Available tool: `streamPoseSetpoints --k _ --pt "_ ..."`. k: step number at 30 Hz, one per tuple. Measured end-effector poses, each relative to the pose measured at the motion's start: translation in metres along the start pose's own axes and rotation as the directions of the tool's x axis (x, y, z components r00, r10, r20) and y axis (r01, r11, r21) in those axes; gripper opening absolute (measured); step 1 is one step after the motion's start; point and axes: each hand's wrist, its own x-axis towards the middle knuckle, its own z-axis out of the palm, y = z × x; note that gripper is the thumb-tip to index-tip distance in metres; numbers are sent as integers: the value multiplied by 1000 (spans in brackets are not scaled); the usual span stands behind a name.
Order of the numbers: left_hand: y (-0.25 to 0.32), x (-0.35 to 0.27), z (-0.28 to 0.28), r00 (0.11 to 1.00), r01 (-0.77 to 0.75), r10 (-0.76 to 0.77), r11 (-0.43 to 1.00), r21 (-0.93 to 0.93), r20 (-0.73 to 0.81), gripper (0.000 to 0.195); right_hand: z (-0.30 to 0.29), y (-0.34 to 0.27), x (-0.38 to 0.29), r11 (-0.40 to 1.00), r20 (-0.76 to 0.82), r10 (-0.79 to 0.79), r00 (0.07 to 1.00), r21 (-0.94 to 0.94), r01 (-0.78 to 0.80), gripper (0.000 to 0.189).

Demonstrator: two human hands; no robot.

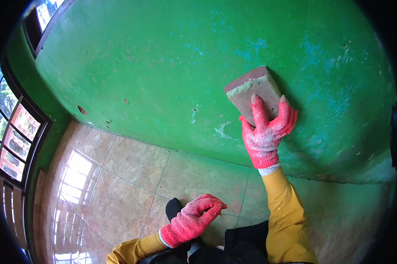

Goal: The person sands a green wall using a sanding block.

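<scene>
My right hand (263, 137), in a red knit glove dusted with white powder, grips a brownish sanding block (256, 90). Its fingers are spread over the block's back, pressing it against a green painted wall (145, 72). Pale greenish dust clings along the block's upper edge, and some fingertips poke out of the glove. Lower down, my left hand (195, 219) hovers over my lap in a matching glove. Its fingers curl in until the tips come close to the thumb, and nothing shows in its grasp.
Blue patches (312, 52), scuffs and a chipped hole (82, 110) mark the wall. Glossy beige floor tiles (129, 165) meet its foot. On the left stands a dark-framed window (20, 132) with panes. My dark-covered foot (174, 208) rests on the tiles.
</scene>
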Motion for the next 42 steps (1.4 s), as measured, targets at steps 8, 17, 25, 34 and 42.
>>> streamPoseSetpoints --k 8,17,25,34,42 --pt "-6 -2 3 999 -44 45 998 -39 30 19 32 31 -188 610 523 -684 509 26 792 54" --pt "-7 -6 -4 996 -85 85 996 2 -10 18 12 -31 21 989 55 -138 989 -43 140 58" --pt "-6 -14 0 991 -124 126 991 -53 40 18 61 7 -185 656 434 -684 586 16 755 54" --pt "-6 -37 -30 985 -165 163 985 -50 -49 17 13 -50 40 990 48 -116 992 -74 119 73" --pt "-10 -64 -51 978 -201 197 978 -52 -69 18 46 -14 -152 648 516 -664 541 36 761 55"
